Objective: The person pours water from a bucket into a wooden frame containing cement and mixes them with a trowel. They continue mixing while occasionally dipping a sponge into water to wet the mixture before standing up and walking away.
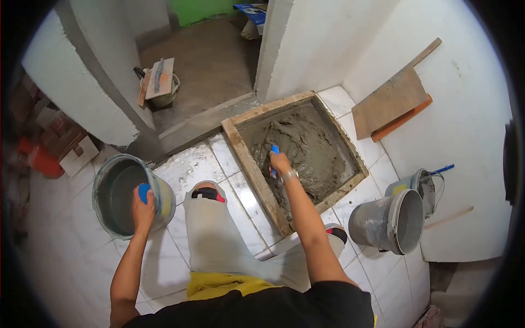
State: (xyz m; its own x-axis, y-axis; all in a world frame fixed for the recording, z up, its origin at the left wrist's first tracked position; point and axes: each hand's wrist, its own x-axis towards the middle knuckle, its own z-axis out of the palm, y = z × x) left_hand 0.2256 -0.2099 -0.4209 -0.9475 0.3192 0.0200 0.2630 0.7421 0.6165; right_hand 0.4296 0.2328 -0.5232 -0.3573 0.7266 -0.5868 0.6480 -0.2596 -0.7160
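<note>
My right hand (pixel 281 164) is wrapped round a blue-handled tool (pixel 274 148), whose working end is hidden at the wet grey mortar (pixel 314 150). The mortar fills much of a shallow wooden frame box (pixel 249 177) on the floor in front of me, heaped and ridged toward the middle. Off to the left, my left hand (pixel 143 210) closes on a blue piece (pixel 144 192) beside the rim of a large bucket (pixel 101 202); the kind of piece I cannot tell. That bucket stands upright, its inside grey and dark.
At right, a grey bucket (pixel 372 224) leans beside another bucket (pixel 402 187) with a blue-handled tool. Boards (pixel 383 112) rest against the white wall. Beyond the doorway sill (pixel 208 123) sits a container topped by a float (pixel 163 76). Brick pieces (pixel 63 136) lie far left.
</note>
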